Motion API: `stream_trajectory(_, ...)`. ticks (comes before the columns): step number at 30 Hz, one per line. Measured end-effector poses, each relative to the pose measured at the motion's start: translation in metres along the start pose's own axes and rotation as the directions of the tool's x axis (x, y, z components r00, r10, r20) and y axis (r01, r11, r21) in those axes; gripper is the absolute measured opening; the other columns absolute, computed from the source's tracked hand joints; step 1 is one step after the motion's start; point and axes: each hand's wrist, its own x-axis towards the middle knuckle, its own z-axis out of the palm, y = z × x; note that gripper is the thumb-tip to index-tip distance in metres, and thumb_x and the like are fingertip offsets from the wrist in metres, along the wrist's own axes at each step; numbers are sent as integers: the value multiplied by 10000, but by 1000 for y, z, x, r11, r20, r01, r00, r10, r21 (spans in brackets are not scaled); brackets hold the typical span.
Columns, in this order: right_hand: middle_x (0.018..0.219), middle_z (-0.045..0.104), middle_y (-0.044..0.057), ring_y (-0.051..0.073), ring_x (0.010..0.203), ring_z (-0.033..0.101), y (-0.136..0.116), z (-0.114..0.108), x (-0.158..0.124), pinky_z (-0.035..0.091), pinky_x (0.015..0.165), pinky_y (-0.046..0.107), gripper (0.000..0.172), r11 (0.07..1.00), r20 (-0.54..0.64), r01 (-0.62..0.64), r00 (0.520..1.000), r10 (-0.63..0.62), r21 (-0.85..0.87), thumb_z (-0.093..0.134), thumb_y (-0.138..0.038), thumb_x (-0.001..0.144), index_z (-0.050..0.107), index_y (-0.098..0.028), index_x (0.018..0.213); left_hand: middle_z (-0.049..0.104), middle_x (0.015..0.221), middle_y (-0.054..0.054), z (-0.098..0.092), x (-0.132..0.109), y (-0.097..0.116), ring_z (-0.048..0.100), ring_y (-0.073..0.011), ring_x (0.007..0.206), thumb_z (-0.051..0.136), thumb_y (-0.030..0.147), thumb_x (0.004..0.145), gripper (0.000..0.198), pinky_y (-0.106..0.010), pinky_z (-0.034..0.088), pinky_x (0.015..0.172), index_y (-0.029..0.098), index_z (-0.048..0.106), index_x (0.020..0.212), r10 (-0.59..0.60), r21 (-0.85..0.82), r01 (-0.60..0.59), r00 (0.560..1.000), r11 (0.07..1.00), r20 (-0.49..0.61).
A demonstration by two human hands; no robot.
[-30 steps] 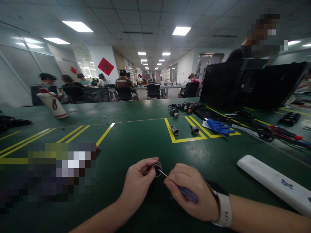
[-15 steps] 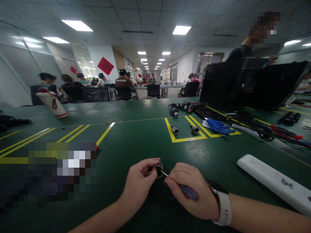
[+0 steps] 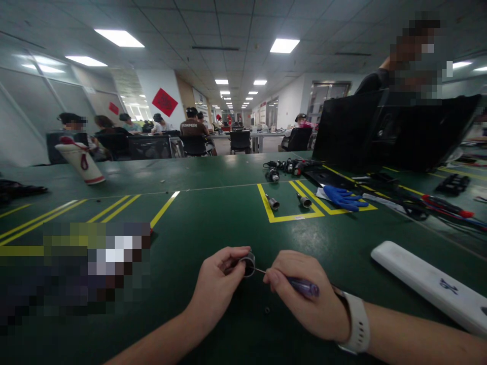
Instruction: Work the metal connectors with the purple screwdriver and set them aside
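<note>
My left hand (image 3: 222,279) pinches a short metal cylindrical part (image 3: 249,265) whose dark open end faces right. In my right hand (image 3: 304,289) is a screwdriver (image 3: 304,287) with a translucent purple handle, gripped near its front. Its thin shaft points left, with the tip at the mouth of the metal part; whether it touches inside I cannot tell. On the green table just below and between my hands lies a small dark piece (image 3: 267,310), too small to name.
Two similar metal parts (image 3: 272,202) lie inside a yellow taped square. To their right is a blue glove (image 3: 342,198), with cables (image 3: 437,208) beyond. A long white case (image 3: 429,284) lies at the right. Black monitors (image 3: 346,132) stand behind; a white cup (image 3: 81,162) is far left.
My right hand has moved slightly right with the screwdriver, drawing more of its shaft away from the metal part. My left hand has barely moved.
</note>
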Motion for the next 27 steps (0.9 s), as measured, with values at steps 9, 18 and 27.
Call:
stream_trajectory(9,420,445,-37,80,382,436,4,-8,1,354,413,201,388,911,269,-358,916,299,204,430,-304,869,557,-154,534,715,922,-61,-2,2,-3,662,-207,852,603,161,692,174,-309,533,745,157,693,841,28,42,-29,999,999,28)
stream_trajectory(18,413,387,-59,63,376,377,16,-7,2,297,384,175,358,857,359,-478,847,392,190,464,-303,853,543,-149,539,700,1009,-72,-2,0,0,645,-209,930,595,142,695,162,-319,504,816,157,676,835,1,11,-2,999,1000,33)
stream_trajectory(27,411,413,-56,58,373,389,20,-3,1,303,391,171,365,816,385,-544,808,445,197,472,-331,851,558,-138,554,703,977,-66,0,1,0,645,-191,906,593,102,685,164,-291,504,799,143,654,832,-47,-39,48,999,998,26)
